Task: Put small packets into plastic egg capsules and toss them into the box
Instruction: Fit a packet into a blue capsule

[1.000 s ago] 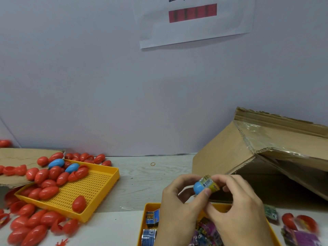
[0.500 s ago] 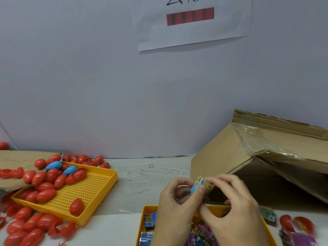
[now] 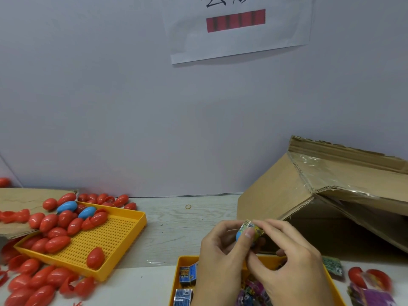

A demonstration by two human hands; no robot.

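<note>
Hands meeting near centre, above the far rim of a yellow packet tray [image 3: 183, 260]. Left hand [image 3: 220, 259] curled, thumb and fingers pinching a blue egg capsule [image 3: 238, 235] from the left. Right hand [image 3: 293, 266] curled too, fingertips pinching a small yellow printed packet [image 3: 254, 229] and pressing it against the capsule's open right end; cannot tell how far in the packet sits. Capsule and packet held just clear of the table, directly before the dark mouth of the cardboard box [image 3: 276, 195], tipped on its side at the right, its lower flap lying along the table and its taped upper flap slanting overhead. Wrapped packets [image 3: 187, 276] filling the tray beneath the wrists, partly hidden. Perforated yellow tray [image 3: 114, 237] at the left, set askew, its far left half heaped with red capsules [image 3: 57, 244] plus two blue capsules [image 3: 67, 206]; one red capsule alone by its near edge. More red capsules spilled round it on the table and onto a flat cardboard sheet [image 3: 19, 198] at far left. Bare strip of pale wood-grain table [image 3: 181, 226] between the perforated tray and the box, only a small rubber band [image 3: 188, 206] on it near the wall. Red capsule halves [image 3: 357, 276] and a purple packet [image 3: 373, 297] at the near right edge, a green packet [image 3: 332, 265] just beside the packet tray's right rim. White paper notice [image 3: 240, 29] on the wall above.
</note>
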